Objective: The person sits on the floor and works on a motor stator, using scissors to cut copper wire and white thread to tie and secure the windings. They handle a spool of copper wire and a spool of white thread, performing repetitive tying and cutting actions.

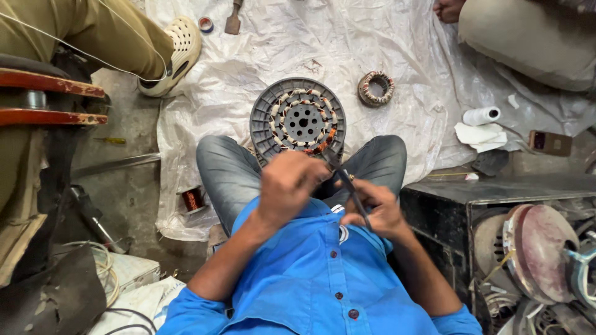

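Right hand (375, 211) fingers closed on pliers (347, 183), tips at stator (298, 119) rim. Left hand (287, 185) fingers curled beside pliers, grip unclear. Stator between knees on sheet (279, 43). One pliers, two stators, second (375, 88) apart.

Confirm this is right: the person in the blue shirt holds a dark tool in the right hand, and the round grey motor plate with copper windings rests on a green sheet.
Not quite: the head view shows the sheet is white, not green. The right hand does hold the dark tool, and the motor plate rests on that sheet.

The right hand (375, 211) grips dark pliers (347, 183). The left hand (287, 185) closes beside them. Just beyond both hands stands a grey wound stator (298, 118).
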